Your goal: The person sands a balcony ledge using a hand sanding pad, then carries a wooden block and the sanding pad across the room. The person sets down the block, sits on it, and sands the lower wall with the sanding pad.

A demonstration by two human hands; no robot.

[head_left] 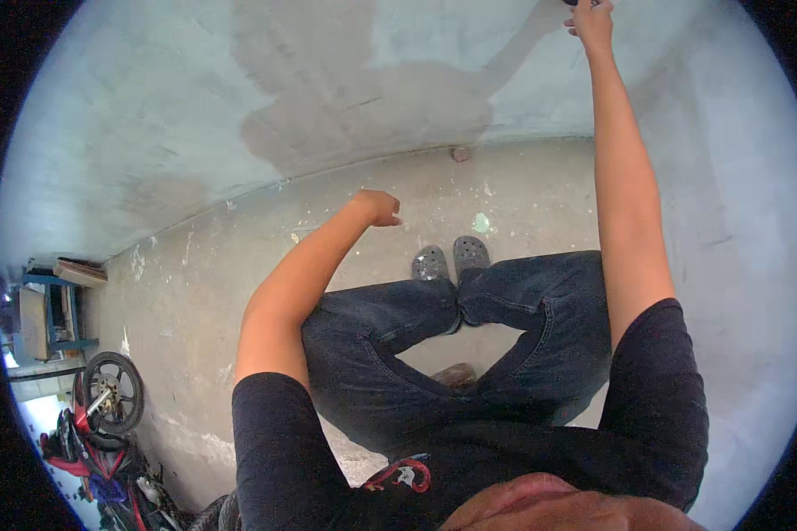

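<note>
A pale plastered wall (150, 115) meets a rough concrete floor (239, 265) speckled with light spatter, and a darker, damp-looking patch (354, 97) spreads across the wall's middle. At the very top edge, a small dark object (581, 3) sits in the right hand (591, 22), which is raised high against the wall with its fingers closed around it; most of the object is cut off by the frame, so what it is cannot be told. The right arm stretches straight up to it from a black sleeve. The left hand (379, 208) hangs out in front over the floor, loosely curled and holding nothing, well apart from the wall. Below, dark jeans end in a pair of grey perforated clogs (450, 259) standing side by side close to the wall's foot. Far to the lower left, a motorcycle (97, 425) with red bodywork leans near a blue wooden bench (49, 319).
</note>
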